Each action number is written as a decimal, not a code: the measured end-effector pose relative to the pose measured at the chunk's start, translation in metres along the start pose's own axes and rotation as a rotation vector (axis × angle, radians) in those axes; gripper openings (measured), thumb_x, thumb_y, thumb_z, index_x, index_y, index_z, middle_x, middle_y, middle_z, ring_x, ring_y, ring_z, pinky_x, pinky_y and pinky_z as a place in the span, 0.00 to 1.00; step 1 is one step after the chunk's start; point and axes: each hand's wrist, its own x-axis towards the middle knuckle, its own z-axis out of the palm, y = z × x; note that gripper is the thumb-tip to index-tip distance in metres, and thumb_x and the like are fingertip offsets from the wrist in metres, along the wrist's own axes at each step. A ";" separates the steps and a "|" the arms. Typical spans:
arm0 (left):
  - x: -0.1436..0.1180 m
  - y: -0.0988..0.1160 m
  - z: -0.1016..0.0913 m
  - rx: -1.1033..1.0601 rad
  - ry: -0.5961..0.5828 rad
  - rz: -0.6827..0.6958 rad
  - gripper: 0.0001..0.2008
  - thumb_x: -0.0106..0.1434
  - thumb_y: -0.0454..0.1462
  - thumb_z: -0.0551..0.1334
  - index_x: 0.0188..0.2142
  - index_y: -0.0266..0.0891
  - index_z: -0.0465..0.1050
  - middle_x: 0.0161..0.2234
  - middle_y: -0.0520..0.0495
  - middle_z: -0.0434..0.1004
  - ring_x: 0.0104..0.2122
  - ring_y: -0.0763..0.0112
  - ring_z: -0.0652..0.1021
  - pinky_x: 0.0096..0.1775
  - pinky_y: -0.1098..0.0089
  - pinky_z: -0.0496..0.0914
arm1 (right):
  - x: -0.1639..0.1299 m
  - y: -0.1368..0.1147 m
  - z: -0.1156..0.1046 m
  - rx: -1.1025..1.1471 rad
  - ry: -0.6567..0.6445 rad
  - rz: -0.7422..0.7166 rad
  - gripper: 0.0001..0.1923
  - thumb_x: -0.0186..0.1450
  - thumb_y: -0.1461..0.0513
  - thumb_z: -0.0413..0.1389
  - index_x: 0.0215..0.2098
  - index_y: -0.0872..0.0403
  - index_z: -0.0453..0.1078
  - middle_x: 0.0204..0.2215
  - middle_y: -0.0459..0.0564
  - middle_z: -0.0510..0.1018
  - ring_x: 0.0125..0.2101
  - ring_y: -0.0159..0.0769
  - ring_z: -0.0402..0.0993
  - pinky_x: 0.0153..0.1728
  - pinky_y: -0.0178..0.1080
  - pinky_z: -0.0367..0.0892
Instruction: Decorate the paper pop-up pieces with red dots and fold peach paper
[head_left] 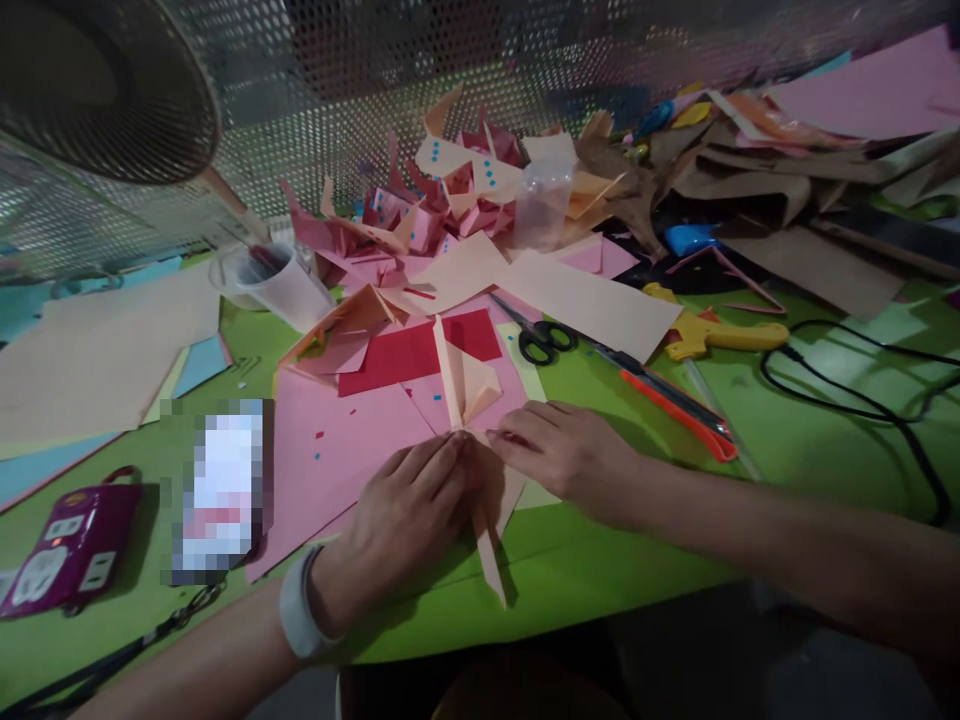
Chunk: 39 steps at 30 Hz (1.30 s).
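- The peach folded paper (471, 420) lies on the pink sheet (337, 450) at the green table's (600, 560) near edge.
- Your left hand (405, 520) presses its fingers together, flattening a crease (apparently).
- Your right hand (562, 445) pins the opposite flap, fingers flat.
- Scissors (541, 335) wait just beyond.

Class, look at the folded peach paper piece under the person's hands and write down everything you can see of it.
The folded paper piece is pale peach, thin and creased into long pointed flaps. One flap stands up towards the red sheet, another narrow point runs down over the green table edge. It lies partly on a pink sheet. The left hand and right hand press its middle flat.
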 end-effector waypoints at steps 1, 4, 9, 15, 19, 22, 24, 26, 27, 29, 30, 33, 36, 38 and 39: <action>0.000 0.000 0.000 -0.009 -0.001 -0.004 0.14 0.64 0.35 0.59 0.49 0.36 0.71 0.50 0.36 0.77 0.48 0.52 0.78 0.43 0.56 0.77 | 0.000 0.000 0.000 -0.019 0.009 -0.013 0.13 0.69 0.70 0.47 0.43 0.59 0.74 0.37 0.55 0.77 0.36 0.41 0.70 0.33 0.42 0.67; 0.001 0.001 -0.001 -0.025 -0.005 -0.019 0.13 0.64 0.35 0.58 0.48 0.35 0.71 0.49 0.36 0.77 0.48 0.52 0.78 0.42 0.56 0.77 | -0.001 -0.001 0.000 -0.040 0.031 -0.034 0.12 0.69 0.71 0.48 0.43 0.60 0.74 0.36 0.56 0.76 0.35 0.40 0.70 0.32 0.41 0.66; 0.004 0.002 -0.001 -0.032 0.019 -0.072 0.13 0.65 0.32 0.55 0.49 0.35 0.68 0.48 0.37 0.77 0.44 0.56 0.78 0.41 0.58 0.75 | -0.002 -0.001 -0.002 -0.021 0.004 -0.038 0.12 0.68 0.72 0.49 0.45 0.64 0.72 0.36 0.57 0.76 0.36 0.40 0.70 0.31 0.41 0.66; 0.011 -0.002 -0.002 -0.061 -0.052 -0.134 0.12 0.69 0.40 0.52 0.43 0.36 0.70 0.46 0.36 0.74 0.43 0.55 0.75 0.40 0.56 0.74 | -0.002 -0.001 -0.002 -0.004 -0.013 -0.028 0.13 0.68 0.72 0.48 0.46 0.64 0.72 0.40 0.59 0.76 0.38 0.41 0.71 0.33 0.40 0.68; 0.017 -0.003 -0.003 -0.083 -0.048 -0.146 0.17 0.70 0.47 0.51 0.46 0.37 0.69 0.46 0.38 0.73 0.42 0.57 0.73 0.39 0.57 0.72 | -0.002 -0.001 -0.004 0.001 -0.022 0.002 0.11 0.68 0.72 0.49 0.43 0.63 0.73 0.38 0.57 0.76 0.37 0.41 0.71 0.33 0.40 0.68; 0.018 -0.001 -0.002 -0.097 -0.031 -0.182 0.19 0.70 0.48 0.51 0.50 0.37 0.68 0.46 0.39 0.73 0.40 0.58 0.73 0.39 0.57 0.71 | -0.003 0.000 -0.006 0.023 -0.047 0.039 0.13 0.67 0.72 0.49 0.46 0.62 0.72 0.38 0.56 0.76 0.38 0.40 0.71 0.33 0.39 0.67; 0.018 0.000 -0.001 -0.092 -0.016 -0.190 0.18 0.70 0.48 0.51 0.50 0.38 0.68 0.45 0.39 0.73 0.40 0.59 0.73 0.39 0.57 0.71 | -0.003 0.001 -0.007 0.032 -0.024 0.088 0.14 0.67 0.72 0.49 0.48 0.62 0.71 0.38 0.56 0.77 0.38 0.40 0.71 0.33 0.39 0.67; 0.018 0.001 0.000 -0.078 -0.005 -0.178 0.18 0.70 0.48 0.52 0.49 0.38 0.68 0.44 0.39 0.73 0.39 0.58 0.73 0.38 0.57 0.71 | -0.004 0.002 -0.007 0.029 -0.001 0.113 0.14 0.68 0.72 0.48 0.48 0.62 0.72 0.37 0.56 0.77 0.37 0.40 0.71 0.34 0.39 0.66; 0.018 0.000 0.001 -0.071 0.001 -0.171 0.18 0.69 0.48 0.53 0.48 0.38 0.68 0.44 0.39 0.73 0.40 0.58 0.73 0.38 0.57 0.71 | -0.004 0.002 -0.006 0.022 0.003 0.106 0.14 0.68 0.71 0.48 0.47 0.62 0.72 0.37 0.56 0.77 0.37 0.40 0.71 0.34 0.40 0.66; 0.017 0.000 0.001 -0.066 0.008 -0.160 0.18 0.69 0.47 0.54 0.48 0.37 0.68 0.44 0.39 0.74 0.40 0.57 0.73 0.38 0.57 0.71 | -0.004 0.003 -0.005 0.003 0.012 0.059 0.14 0.68 0.72 0.48 0.46 0.62 0.73 0.36 0.56 0.77 0.36 0.39 0.70 0.34 0.40 0.65; 0.018 0.000 0.001 -0.065 0.011 -0.156 0.18 0.69 0.47 0.55 0.48 0.36 0.68 0.44 0.39 0.74 0.40 0.57 0.73 0.38 0.57 0.71 | -0.004 0.003 -0.005 -0.007 0.018 0.035 0.14 0.68 0.72 0.48 0.45 0.63 0.73 0.36 0.56 0.77 0.36 0.39 0.70 0.34 0.40 0.64; 0.018 0.000 0.001 -0.065 0.018 -0.148 0.18 0.68 0.46 0.56 0.49 0.34 0.68 0.44 0.38 0.74 0.40 0.56 0.73 0.38 0.57 0.71 | -0.003 0.002 -0.005 -0.036 0.044 -0.010 0.13 0.68 0.72 0.47 0.43 0.64 0.74 0.34 0.56 0.77 0.35 0.39 0.69 0.33 0.40 0.63; 0.020 0.000 0.001 -0.070 0.039 -0.152 0.18 0.68 0.46 0.56 0.48 0.34 0.69 0.44 0.38 0.74 0.40 0.56 0.73 0.38 0.57 0.71 | -0.002 0.001 -0.005 -0.064 0.064 -0.040 0.13 0.67 0.73 0.47 0.39 0.63 0.74 0.32 0.55 0.76 0.33 0.39 0.68 0.32 0.41 0.62; 0.020 0.000 0.001 -0.067 0.045 -0.160 0.17 0.68 0.46 0.57 0.47 0.34 0.70 0.43 0.38 0.74 0.40 0.57 0.73 0.38 0.57 0.71 | -0.002 -0.001 -0.004 -0.086 0.073 -0.061 0.12 0.67 0.73 0.47 0.37 0.62 0.74 0.32 0.55 0.76 0.32 0.39 0.68 0.32 0.40 0.61; 0.020 0.000 0.001 -0.064 0.044 -0.163 0.18 0.67 0.46 0.57 0.46 0.34 0.70 0.43 0.38 0.74 0.40 0.56 0.73 0.38 0.57 0.71 | -0.002 -0.001 -0.003 -0.097 0.072 -0.072 0.13 0.67 0.73 0.47 0.36 0.62 0.74 0.32 0.55 0.76 0.32 0.38 0.67 0.31 0.40 0.61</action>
